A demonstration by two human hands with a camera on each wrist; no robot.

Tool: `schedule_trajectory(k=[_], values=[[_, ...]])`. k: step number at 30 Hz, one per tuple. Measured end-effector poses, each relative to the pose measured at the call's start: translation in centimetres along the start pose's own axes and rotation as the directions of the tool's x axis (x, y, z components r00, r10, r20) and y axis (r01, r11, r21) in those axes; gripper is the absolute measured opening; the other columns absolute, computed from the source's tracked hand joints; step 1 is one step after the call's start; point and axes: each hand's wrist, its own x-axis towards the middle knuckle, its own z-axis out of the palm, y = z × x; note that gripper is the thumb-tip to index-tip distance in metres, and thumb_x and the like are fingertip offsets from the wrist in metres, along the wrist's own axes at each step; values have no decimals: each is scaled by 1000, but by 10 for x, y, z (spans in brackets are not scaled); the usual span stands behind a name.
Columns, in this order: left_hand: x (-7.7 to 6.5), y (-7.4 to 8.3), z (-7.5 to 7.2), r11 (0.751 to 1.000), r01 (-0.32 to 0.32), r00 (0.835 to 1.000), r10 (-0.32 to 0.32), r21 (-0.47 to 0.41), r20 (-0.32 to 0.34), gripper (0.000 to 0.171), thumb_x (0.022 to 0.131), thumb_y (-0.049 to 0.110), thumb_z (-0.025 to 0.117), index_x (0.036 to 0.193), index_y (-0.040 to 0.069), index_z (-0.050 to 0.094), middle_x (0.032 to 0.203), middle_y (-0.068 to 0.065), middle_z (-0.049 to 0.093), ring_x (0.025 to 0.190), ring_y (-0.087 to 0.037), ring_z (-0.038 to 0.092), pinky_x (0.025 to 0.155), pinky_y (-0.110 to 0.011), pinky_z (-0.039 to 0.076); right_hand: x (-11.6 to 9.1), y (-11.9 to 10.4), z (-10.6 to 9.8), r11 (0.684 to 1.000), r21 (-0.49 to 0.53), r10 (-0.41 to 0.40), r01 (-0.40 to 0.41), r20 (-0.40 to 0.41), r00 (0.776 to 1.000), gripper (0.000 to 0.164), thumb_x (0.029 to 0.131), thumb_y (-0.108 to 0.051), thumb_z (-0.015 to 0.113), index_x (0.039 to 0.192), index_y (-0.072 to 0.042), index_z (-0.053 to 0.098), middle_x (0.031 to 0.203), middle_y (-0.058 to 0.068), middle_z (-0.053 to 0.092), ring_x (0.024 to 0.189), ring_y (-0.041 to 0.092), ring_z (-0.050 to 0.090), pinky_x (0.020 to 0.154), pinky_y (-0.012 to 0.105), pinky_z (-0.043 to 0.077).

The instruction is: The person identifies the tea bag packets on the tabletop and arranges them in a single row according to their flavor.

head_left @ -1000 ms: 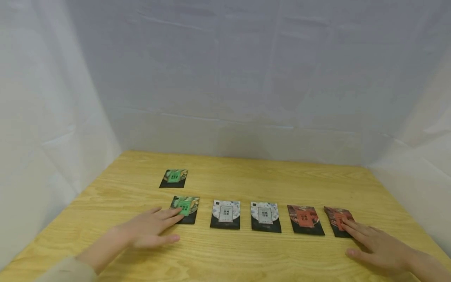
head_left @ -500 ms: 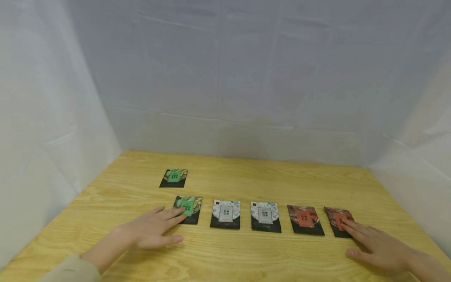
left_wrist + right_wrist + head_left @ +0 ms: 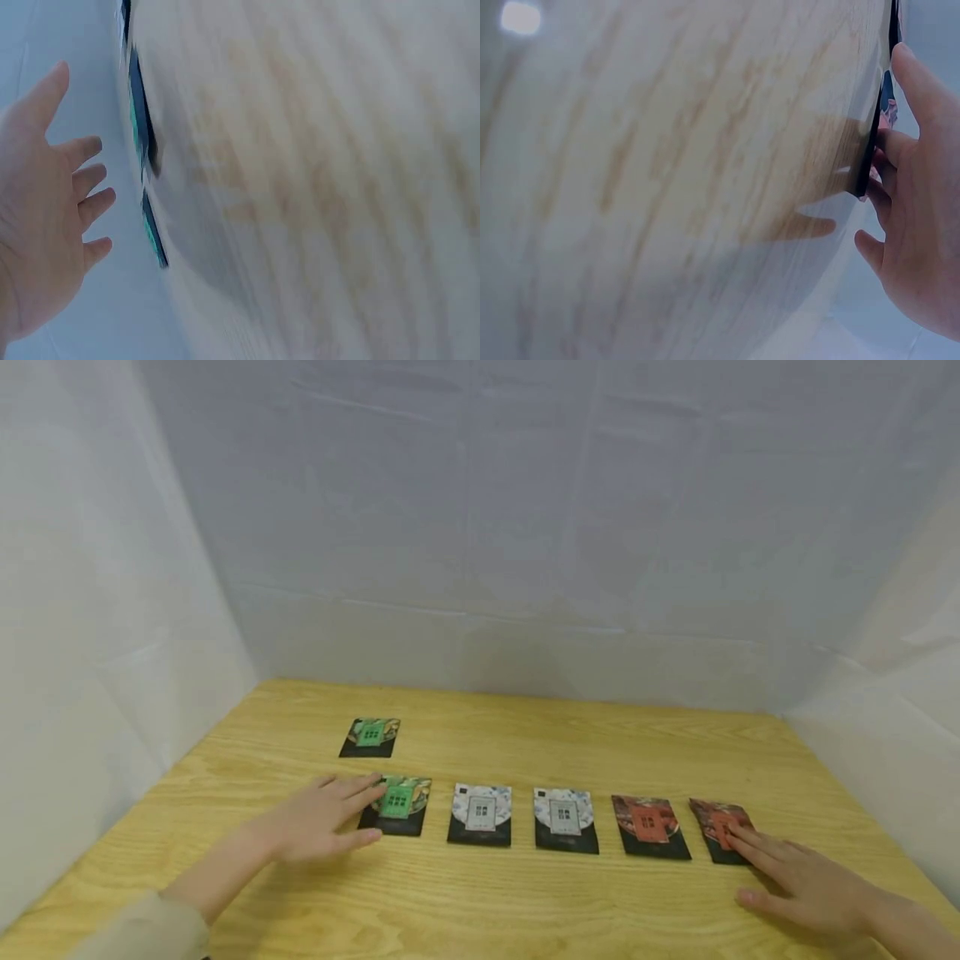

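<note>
In the head view, my left hand is over the left edge of the front green-and-black packet. The left wrist view shows its fingers spread and apart from the packets. My right hand rests straight fingertips on the rightmost red-and-black packet, which lies slightly turned. Between the hands, two white-and-black packets and another red-and-black packet lie flat in the same row. Neither hand grips anything.
Behind the row, towards the back left, lies a second green-and-black packet. The wooden table is bordered by pale cloth at the back and both sides.
The front green packet slid slightly right under my left fingers, then stopped. My left hand has since drawn back to the left. The right hand has stayed in place.
</note>
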Motion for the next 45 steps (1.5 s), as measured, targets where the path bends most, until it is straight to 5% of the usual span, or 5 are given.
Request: schedule_trajectory(k=[10,28,45], values=[[13,-39,-12,993,113,989,-110,23,-96,68,96,48,42,140,-3,36,144,-24,31,130,-44,29,105,-62,15,1,1,-1,999,42,29,-31,37,999,61,93,-36,55,139,2,40,138,24,40,117,48,44,85,66,37],[70,-57,-8,970,238,971,-236,-43,49,79,95,58,29,145,-3,24,149,-25,19,136,-41,17,107,-61,8,0,-2,-2,1000,11,6,-6,12,1000,58,93,-34,54,139,0,41,138,22,42,115,46,46,83,62,41],[79,-56,0,947,315,940,-300,-72,164,75,97,55,27,146,0,22,151,-23,15,136,-41,14,107,-61,6,0,-2,-1,1000,-28,-5,5,-3,1000,57,93,-35,54,140,-4,41,138,20,43,116,43,47,83,61,42]])
